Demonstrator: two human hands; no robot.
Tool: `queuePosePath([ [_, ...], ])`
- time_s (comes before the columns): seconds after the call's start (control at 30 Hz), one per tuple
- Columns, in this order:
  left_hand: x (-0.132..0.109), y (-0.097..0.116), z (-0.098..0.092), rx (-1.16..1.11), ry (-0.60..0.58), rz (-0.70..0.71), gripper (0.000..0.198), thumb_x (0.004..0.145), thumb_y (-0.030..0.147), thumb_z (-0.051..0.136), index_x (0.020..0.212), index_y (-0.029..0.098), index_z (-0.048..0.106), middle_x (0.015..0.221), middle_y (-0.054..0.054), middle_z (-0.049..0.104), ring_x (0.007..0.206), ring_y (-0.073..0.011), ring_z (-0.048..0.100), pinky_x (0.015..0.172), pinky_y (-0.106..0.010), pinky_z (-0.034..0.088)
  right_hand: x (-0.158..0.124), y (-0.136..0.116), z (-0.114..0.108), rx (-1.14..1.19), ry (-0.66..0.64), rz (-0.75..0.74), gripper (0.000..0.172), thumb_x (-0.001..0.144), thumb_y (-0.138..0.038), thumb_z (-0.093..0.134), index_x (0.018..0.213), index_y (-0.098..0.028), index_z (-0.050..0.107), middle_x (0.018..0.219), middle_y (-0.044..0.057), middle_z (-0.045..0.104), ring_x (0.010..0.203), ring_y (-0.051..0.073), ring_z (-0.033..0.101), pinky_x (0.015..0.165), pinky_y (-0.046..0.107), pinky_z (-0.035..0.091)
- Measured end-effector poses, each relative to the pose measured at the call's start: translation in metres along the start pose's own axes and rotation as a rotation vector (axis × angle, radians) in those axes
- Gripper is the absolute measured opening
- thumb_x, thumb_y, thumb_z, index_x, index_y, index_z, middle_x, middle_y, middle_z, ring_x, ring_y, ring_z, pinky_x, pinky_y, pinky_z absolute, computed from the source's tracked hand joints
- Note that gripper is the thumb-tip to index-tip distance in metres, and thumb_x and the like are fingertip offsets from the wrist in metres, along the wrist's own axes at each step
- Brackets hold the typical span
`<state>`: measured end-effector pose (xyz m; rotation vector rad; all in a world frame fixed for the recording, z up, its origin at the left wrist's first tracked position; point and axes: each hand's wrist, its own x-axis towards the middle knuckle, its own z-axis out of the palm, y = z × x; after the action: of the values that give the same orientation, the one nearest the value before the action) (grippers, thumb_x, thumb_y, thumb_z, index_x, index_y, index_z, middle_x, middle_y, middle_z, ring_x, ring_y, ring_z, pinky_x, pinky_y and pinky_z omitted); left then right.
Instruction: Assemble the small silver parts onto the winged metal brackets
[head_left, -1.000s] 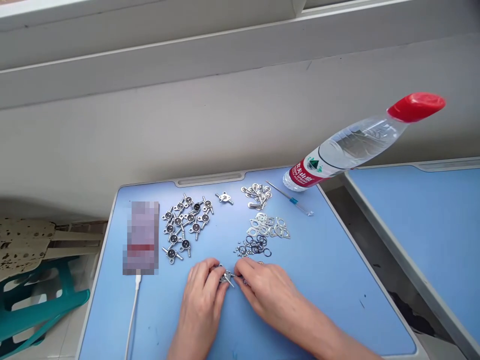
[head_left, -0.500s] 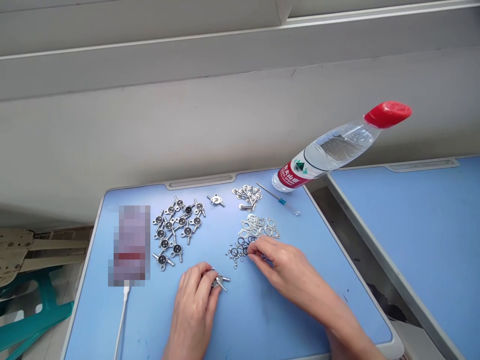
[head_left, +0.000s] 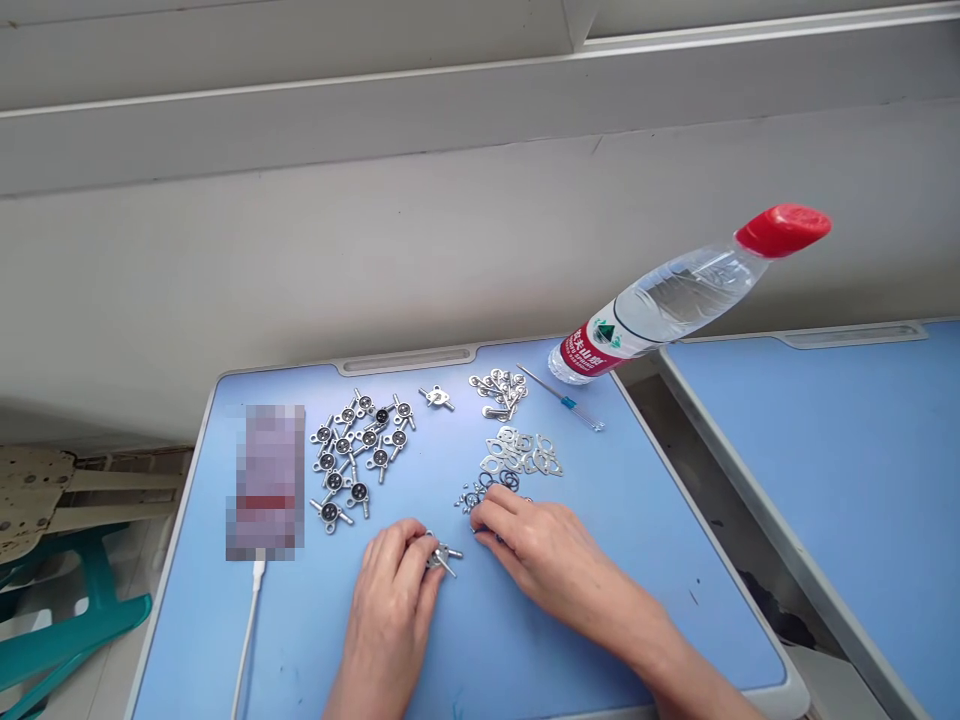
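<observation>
Far left, beyond the worktop's left edge, you have a teal plastic stool (head_left: 79,610) on the floor. On the blue worktop (head_left: 525,640), near that edge, lies a blurred-out rectangular slab (head_left: 265,482), probably a phone, with a white charging cable (head_left: 251,620) running from its lower end towards the front edge.

To its right, toward the rear, sits a loose cluster of silver key-shaped metal charms with dark round centres (head_left: 360,450). Your left hand (head_left: 388,610) rests near the front, its fingers (head_left: 409,560) curled closely around a matching silver key-shaped charm (head_left: 444,558), whose prongs stick out to the right.

A single silver charm (head_left: 436,397) lies alone near the rear edge. Right of it are a heap of small silver fittings (head_left: 499,393) and, below, flat silver pull-tab loops (head_left: 521,452). Just below those is a small scatter of dark rings (head_left: 487,490).

Your right hand (head_left: 551,560) sits at that scatter, its fingers (head_left: 499,510) pinched narrow; you cannot tell whether they hold anything. Rear right lie a thin blue-banded screwdriver (head_left: 561,398) and a clear water bottle with a red cap (head_left: 679,300), tilted out past the rear edge.
</observation>
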<state>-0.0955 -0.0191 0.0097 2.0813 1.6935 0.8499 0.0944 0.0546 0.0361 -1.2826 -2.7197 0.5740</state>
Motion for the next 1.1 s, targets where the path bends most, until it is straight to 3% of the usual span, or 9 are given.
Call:
queuePosePath([
  [0.23,-0.001,0.000,0.000,-0.016,-0.019,-0.013,0.016,0.099,0.016,0.042,0.105,0.020,0.056,0.101,-0.008,0.063,0.090,-0.0208,0.064,0.075,-0.033,0.056,0.001,0.001,0.003,-0.026,-0.025,-0.018,0.020,0.090,-0.005,0.048,0.079,-0.019,0.058,0.078,0.000,0.057,0.055,0.012,0.054,0.048,0.027,0.021],
  [0.63,-0.004,0.002,0.002,-0.022,-0.038,-0.052,0.019,0.098,0.014,0.041,0.105,0.021,0.057,0.102,-0.008,0.062,0.091,-0.0218,0.063,0.078,-0.036,0.055,0.002,-0.008,0.006,0.114,0.120,-0.184,0.027,0.099,-0.011,0.034,0.090,-0.017,0.058,0.080,0.002,0.057,0.059,0.012,0.052,0.049,0.026,0.030],
  [0.9,-0.006,0.001,0.002,-0.020,-0.046,-0.049,0.021,0.093,0.008,0.046,0.106,0.020,0.057,0.103,-0.008,0.062,0.091,-0.0228,0.062,0.078,-0.037,0.056,0.002,-0.020,0.010,-0.035,0.123,-0.260,0.036,0.094,-0.001,0.027,0.092,-0.016,0.059,0.078,0.003,0.057,0.054,0.013,0.051,0.047,0.027,0.030],
  [1.1,-0.006,0.003,0.001,-0.028,-0.075,-0.074,0.022,0.090,0.006,0.049,0.104,0.020,0.057,0.103,-0.008,0.061,0.091,-0.0229,0.062,0.079,-0.038,0.056,0.000,-0.024,0.013,-0.175,0.183,-0.321,0.033,0.090,0.002,0.031,0.092,-0.015,0.058,0.075,0.003,0.055,0.051,0.013,0.047,0.047,0.027,0.028],
])
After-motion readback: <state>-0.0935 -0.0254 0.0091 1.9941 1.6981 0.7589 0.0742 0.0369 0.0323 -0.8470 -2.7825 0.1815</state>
